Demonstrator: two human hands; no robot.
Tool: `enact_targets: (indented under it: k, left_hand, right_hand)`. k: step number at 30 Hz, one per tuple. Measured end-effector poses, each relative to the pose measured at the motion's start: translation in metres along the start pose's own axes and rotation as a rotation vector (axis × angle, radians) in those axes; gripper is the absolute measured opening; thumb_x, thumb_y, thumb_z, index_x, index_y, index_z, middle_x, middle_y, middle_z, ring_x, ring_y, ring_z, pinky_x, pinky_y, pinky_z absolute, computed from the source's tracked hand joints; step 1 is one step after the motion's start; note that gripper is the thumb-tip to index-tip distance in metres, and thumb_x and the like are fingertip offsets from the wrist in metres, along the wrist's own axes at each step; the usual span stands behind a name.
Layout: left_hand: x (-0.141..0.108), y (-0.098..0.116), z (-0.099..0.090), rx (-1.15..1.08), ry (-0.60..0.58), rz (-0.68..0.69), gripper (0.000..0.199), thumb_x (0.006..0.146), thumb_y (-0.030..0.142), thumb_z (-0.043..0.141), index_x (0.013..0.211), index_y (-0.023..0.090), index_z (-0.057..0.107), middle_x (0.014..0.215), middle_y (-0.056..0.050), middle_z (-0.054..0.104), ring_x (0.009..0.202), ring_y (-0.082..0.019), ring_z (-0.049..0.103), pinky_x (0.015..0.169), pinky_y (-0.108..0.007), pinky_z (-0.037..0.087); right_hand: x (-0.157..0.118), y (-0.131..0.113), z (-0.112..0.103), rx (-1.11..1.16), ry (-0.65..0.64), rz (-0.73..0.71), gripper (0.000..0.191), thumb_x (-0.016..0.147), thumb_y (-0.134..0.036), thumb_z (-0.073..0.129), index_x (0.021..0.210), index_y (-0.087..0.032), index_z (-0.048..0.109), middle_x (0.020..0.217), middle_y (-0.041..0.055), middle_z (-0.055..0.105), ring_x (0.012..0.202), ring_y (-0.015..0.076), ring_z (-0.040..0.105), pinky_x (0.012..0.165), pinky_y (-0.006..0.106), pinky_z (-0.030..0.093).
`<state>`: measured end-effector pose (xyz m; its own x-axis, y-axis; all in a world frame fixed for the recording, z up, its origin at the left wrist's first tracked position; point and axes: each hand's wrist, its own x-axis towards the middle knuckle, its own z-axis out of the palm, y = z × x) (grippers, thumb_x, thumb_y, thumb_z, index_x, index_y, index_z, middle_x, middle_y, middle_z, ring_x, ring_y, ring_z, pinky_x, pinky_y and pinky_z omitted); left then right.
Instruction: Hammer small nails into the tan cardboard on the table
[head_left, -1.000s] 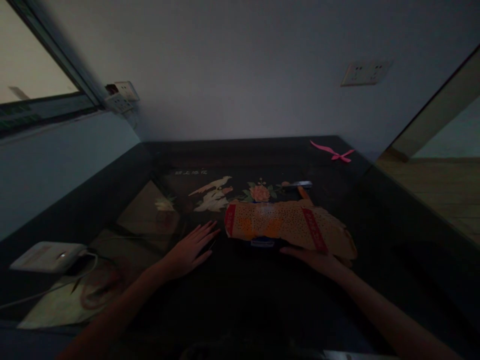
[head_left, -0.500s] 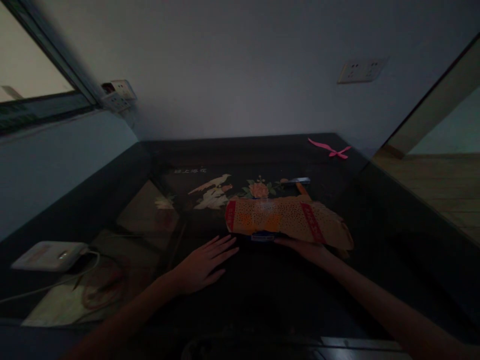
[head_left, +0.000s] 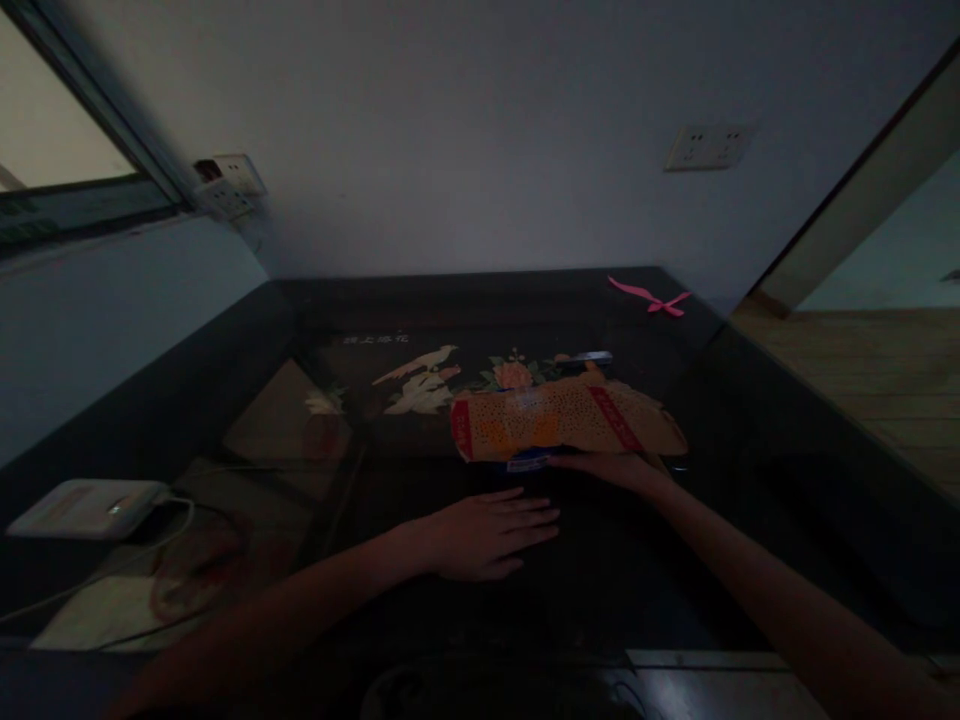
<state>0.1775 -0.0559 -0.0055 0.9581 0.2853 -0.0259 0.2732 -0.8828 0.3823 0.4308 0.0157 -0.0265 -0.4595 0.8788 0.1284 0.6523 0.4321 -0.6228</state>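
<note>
One spotted packet [head_left: 544, 418] lies on the dark surface [head_left: 450, 300], the left hand [head_left: 491, 535] spread open on its near side, the right hand [head_left: 607, 468] at its edge, grip too hidden to tell

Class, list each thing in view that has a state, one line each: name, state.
Hammer: lying down, handle partly covered
Brown wrapper: covering part of hammer handle
Left hand: open, palm down
Right hand: at brown wrapper's near edge, fingers mostly hidden
White box: cable attached
Pink ribbon: crossed near one end
Right wall socket: nothing plugged in
</note>
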Motion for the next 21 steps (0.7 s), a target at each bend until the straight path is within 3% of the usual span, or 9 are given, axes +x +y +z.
enact_targets:
  k: [4, 8, 12, 15, 18, 21]
  left_hand:
    - [0.003, -0.003, -0.004, -0.013, 0.044, 0.003, 0.052, 0.095, 0.028, 0.046, 0.145, 0.018, 0.037, 0.154, -0.01, 0.034, 0.145, -0.023, 0.023, 0.12, -0.044, 0.016]
    - [-0.009, -0.003, -0.005, -0.067, 0.142, -0.067, 0.043, 0.096, 0.026, 0.047, 0.139, 0.023, 0.044, 0.146, -0.009, 0.047, 0.139, -0.022, 0.037, 0.116, -0.043, 0.027]
    - [-0.031, -0.004, -0.001, -0.128, 0.314, -0.295, 0.035, 0.096, 0.015, 0.043, 0.128, 0.024, 0.053, 0.131, -0.006, 0.059, 0.122, -0.018, 0.052, 0.104, -0.036, 0.042]
    - [-0.043, -0.006, 0.001, -0.165, 0.404, -0.484, 0.025, 0.09, 0.017, 0.053, 0.114, 0.022, 0.058, 0.116, -0.007, 0.063, 0.109, -0.019, 0.057, 0.096, -0.037, 0.047]
    - [-0.046, -0.007, -0.003, -0.198, 0.379, -0.565, 0.021, 0.082, 0.023, 0.067, 0.102, 0.02, 0.059, 0.105, -0.005, 0.064, 0.099, -0.021, 0.059, 0.089, -0.037, 0.048]
    - [-0.044, -0.005, -0.006, -0.2, 0.314, -0.552, 0.026, 0.077, 0.027, 0.075, 0.097, 0.02, 0.06, 0.1, -0.004, 0.063, 0.094, -0.021, 0.059, 0.084, -0.035, 0.046]
  right_hand:
    - [0.0, -0.005, -0.006, -0.012, -0.05, -0.003, 0.032, 0.093, -0.032, 0.059, 0.123, -0.021, 0.059, 0.126, 0.009, 0.06, 0.102, 0.0239, 0.063, 0.084, 0.045, 0.054]
    - [-0.005, -0.005, -0.009, -0.031, -0.068, -0.017, 0.034, 0.092, -0.032, 0.061, 0.124, -0.02, 0.058, 0.129, 0.0096, 0.059, 0.106, 0.0253, 0.061, 0.087, 0.048, 0.052]
    - [-0.026, -0.002, -0.012, -0.072, -0.034, -0.035, 0.039, 0.085, -0.032, 0.068, 0.123, -0.023, 0.062, 0.127, 0.0097, 0.063, 0.113, 0.0301, 0.06, 0.095, 0.053, 0.048]
    - [-0.049, -0.009, -0.011, -0.111, 0.003, -0.054, 0.041, 0.084, -0.024, 0.066, 0.125, -0.022, 0.061, 0.127, 0.0131, 0.063, 0.117, 0.032, 0.058, 0.099, 0.055, 0.046]
    - [-0.067, -0.03, -0.005, -0.146, 0.012, -0.102, 0.036, 0.087, -0.014, 0.059, 0.123, -0.02, 0.062, 0.126, 0.0142, 0.062, 0.117, 0.0286, 0.058, 0.097, 0.052, 0.048]
    - [-0.073, -0.057, 0.005, -0.17, -0.035, -0.185, 0.03, 0.084, -0.009, 0.063, 0.113, -0.018, 0.067, 0.112, 0.0113, 0.067, 0.105, 0.0238, 0.062, 0.09, 0.041, 0.054]
